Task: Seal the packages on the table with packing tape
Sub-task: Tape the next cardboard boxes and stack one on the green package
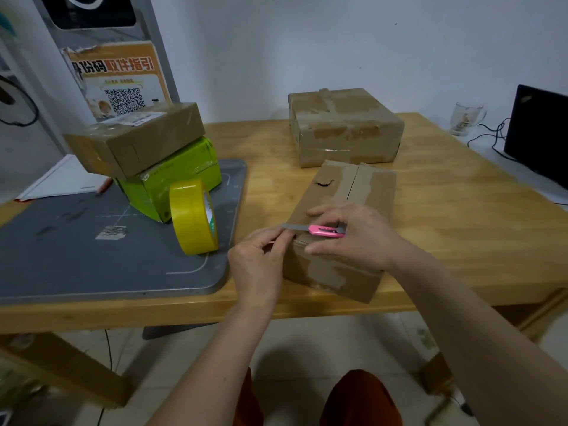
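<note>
A long brown cardboard box lies near the front edge of the wooden table, its top seam running away from me. My right hand rests on the box's near end and grips a pink utility knife with its blade out to the left. My left hand sits at the box's near left corner and pinches something thin right by the blade tip; I cannot make out what. A yellow roll of packing tape stands on edge on the grey mat, left of the box.
A second taped cardboard box sits at the back of the table. On the mat a brown parcel lies on top of a green box. A glass mug, cables and a black screen are at the right.
</note>
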The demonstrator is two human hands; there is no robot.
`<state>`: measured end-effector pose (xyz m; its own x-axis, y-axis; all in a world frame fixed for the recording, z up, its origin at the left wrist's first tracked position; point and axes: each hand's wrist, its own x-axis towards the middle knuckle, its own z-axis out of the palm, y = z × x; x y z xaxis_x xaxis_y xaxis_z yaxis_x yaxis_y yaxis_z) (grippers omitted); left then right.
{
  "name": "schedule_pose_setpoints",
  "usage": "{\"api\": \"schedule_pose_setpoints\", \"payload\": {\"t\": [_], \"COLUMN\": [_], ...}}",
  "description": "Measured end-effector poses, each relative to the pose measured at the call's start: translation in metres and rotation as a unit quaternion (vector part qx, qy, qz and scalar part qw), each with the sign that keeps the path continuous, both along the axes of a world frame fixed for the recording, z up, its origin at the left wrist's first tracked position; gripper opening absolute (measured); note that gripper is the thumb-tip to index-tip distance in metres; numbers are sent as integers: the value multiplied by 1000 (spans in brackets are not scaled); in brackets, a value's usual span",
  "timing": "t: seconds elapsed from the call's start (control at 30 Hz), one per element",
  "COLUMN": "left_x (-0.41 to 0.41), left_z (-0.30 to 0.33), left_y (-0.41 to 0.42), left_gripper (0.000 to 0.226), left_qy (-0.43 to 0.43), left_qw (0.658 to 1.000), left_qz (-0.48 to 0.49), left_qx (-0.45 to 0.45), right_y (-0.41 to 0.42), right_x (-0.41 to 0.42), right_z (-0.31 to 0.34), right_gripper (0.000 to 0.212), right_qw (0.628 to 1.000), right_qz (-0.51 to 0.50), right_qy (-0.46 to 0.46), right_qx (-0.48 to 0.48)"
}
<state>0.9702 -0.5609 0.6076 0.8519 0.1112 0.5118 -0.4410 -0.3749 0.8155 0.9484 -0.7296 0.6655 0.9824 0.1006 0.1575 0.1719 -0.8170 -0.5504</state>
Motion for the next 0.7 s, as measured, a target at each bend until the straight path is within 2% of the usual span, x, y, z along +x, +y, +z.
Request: {"api": "schedule_pose_setpoints", "payload": {"t": [0.1,0.2,0.3,0.37,0.47,0.53,0.7], "left_x": [-1,-4,-8,-16,-30,-31,-23], "left_z": [2,4,1,-8,-18,-17,-14], "left_y": [-3,-5,-6,-6,-4,-3,10], "left_gripper": [8,10,14,25,44,48,44], "left_qy": [-73,-91,-126,-146,-116,-98,-92], "left_qw": [993,980,972,965,949,938,952], "left_qz": [39,77,80,69,57,60,-12], "left_qx": [89,157,181,205,288,326,293], "right_y": [-1,1,6,7,8,9,12], "right_x": [3,4,3,2,0,-1,-4], "right_z": [0,-2,-6,-8,-10,-9,-9], "right_gripper": [35,29,31,37,44,44,43], "right_qw": [1000,999,996,994,990,989,987], "right_qz": [-8,-34,-65,-84,-108,-111,-114], "right_qy": [-13,-28,-54,-71,-93,-101,-106], "right_qx": [11,16,-18,-27,-3,-7,-36]}}
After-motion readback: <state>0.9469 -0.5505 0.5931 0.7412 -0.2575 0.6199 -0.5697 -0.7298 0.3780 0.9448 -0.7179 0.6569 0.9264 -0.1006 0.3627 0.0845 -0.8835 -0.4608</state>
